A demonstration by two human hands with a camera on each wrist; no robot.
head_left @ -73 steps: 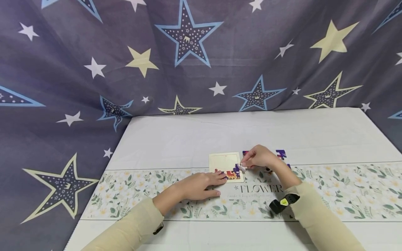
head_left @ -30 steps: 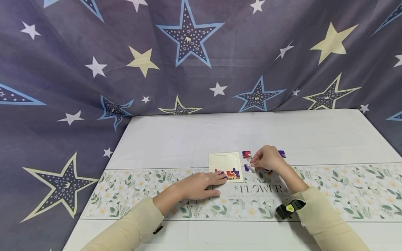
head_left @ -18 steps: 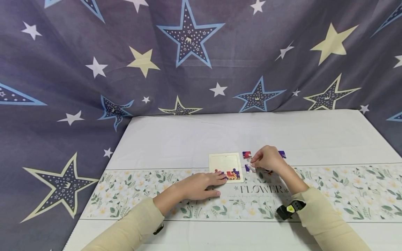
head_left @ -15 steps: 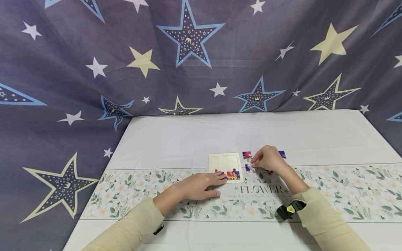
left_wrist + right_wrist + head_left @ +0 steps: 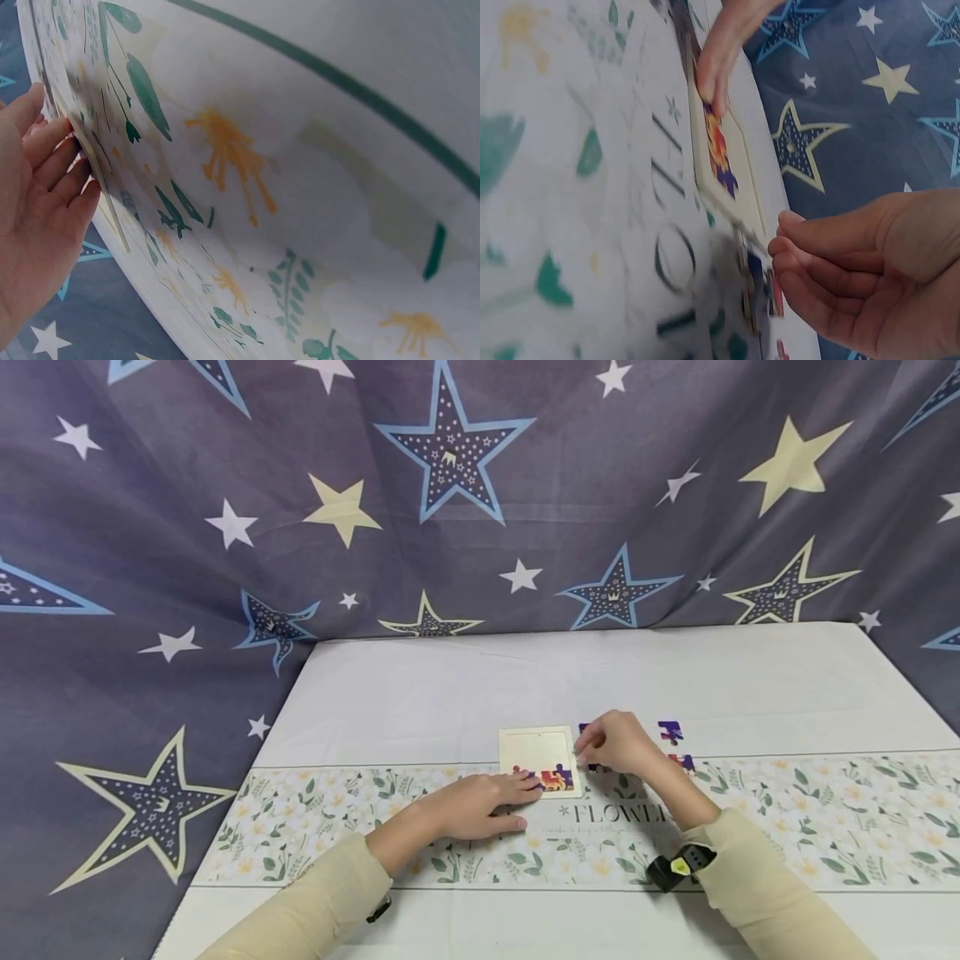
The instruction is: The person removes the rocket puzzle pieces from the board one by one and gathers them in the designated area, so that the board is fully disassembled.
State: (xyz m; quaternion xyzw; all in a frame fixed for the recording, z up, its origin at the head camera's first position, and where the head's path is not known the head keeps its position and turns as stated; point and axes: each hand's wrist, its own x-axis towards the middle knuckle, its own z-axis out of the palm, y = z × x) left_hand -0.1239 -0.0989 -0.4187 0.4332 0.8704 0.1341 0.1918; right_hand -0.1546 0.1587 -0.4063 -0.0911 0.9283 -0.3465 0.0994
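In the head view a cream square puzzle tray lies on the table, with joined purple and orange puzzle pieces along its near side. My left hand rests on the tray's near-left corner with fingers stretched out, covering some pieces. Beside the tray's right edge is my right hand, thumb and fingertips drawn together. Loose pieces lie below and behind its fingers, partly hidden. From the right wrist view I cannot make out a piece between the fingertips of the right hand.
To the right of the right hand lie a purple puzzle piece and a red-purple one, the latter partly behind the wrist. A white table cover has a floral band with lettering. A star-patterned curtain hangs behind the table.
The right hand was at the tray's edge with a piece, then at the loose pieces farther right; now it has moved left toward the tray again. The left hand has stayed put.
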